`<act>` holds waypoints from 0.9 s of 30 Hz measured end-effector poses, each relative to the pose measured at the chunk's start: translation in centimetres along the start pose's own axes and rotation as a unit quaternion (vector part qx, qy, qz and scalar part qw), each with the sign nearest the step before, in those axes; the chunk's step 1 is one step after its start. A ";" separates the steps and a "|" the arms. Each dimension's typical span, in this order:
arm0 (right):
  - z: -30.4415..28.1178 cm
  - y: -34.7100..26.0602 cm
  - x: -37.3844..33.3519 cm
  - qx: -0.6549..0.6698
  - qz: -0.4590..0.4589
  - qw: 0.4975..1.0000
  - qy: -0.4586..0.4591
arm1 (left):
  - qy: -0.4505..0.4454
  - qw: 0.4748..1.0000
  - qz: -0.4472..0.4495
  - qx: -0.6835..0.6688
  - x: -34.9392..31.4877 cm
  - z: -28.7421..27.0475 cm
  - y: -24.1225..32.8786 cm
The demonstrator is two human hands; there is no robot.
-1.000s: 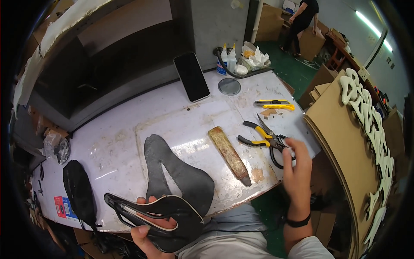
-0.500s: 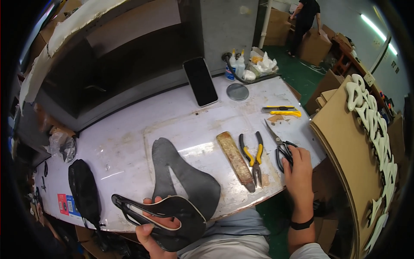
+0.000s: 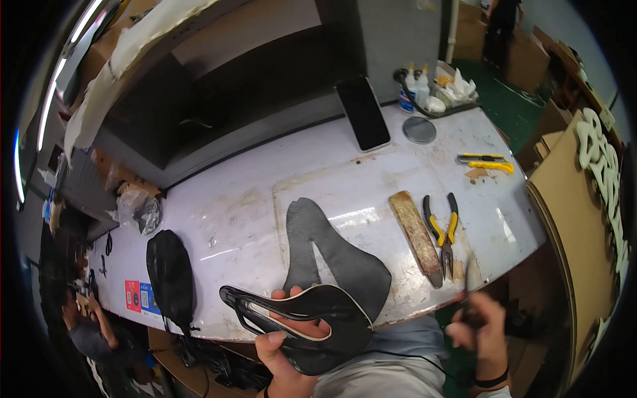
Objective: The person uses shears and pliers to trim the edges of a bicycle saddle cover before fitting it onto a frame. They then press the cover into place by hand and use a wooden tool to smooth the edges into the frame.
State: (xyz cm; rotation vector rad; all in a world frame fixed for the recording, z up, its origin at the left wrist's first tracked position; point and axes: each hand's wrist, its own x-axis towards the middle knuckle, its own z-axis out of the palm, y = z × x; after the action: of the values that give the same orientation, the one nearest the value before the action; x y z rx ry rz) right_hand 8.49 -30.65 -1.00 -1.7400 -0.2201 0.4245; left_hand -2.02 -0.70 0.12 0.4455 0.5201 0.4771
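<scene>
My left hand (image 3: 284, 363) is closed around a black bicycle saddle (image 3: 335, 348), its fingers through the central slot and thumb on the rail side. The saddle is tilted above the table's front edge, underside showing. My right hand (image 3: 488, 325), smeared by motion, grips scissors (image 3: 467, 282) just off the table's front right edge, blades pointing away from me. A dark grey saddle-shaped sheet (image 3: 361, 275) with a long slit lies behind the saddle, partly covered by it. Right of it are a tool with a worn, wrapped handle (image 3: 415, 229) and yellow-black pliers (image 3: 449, 232).
Utility knives (image 3: 488, 163), a round grey lid (image 3: 419, 131), a phone (image 3: 363, 116) and bottles (image 3: 417, 89) sit toward the table's back right. A black pouch (image 3: 170, 278) lies left. White saddle-shaped parts (image 3: 600, 159) line a board at right. Other people are farther off.
My right hand has picked the scissors up from the table and drawn them toward me, past the front edge. The view has swung left; my left hand still holds the saddle.
</scene>
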 end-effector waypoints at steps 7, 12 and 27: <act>5.0 -1.2 -1.6 -0.183 -0.113 0.968 -0.126 | -0.091 0.995 0.025 0.029 0.7 0.5 -1.7; 6.0 -1.9 -1.7 -0.189 -0.156 0.963 -0.112 | -0.150 0.986 0.074 0.000 0.3 1.5 -2.8; 6.3 -2.9 -1.6 -0.191 -0.230 0.947 -0.120 | -0.154 0.985 0.072 -0.028 -0.3 0.3 -2.3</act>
State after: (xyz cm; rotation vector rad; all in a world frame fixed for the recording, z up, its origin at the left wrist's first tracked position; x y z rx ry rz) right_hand 4.73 -24.96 1.09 -1.9339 -0.9157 0.2567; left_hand -1.35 -2.75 -0.75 0.4946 0.1769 0.5487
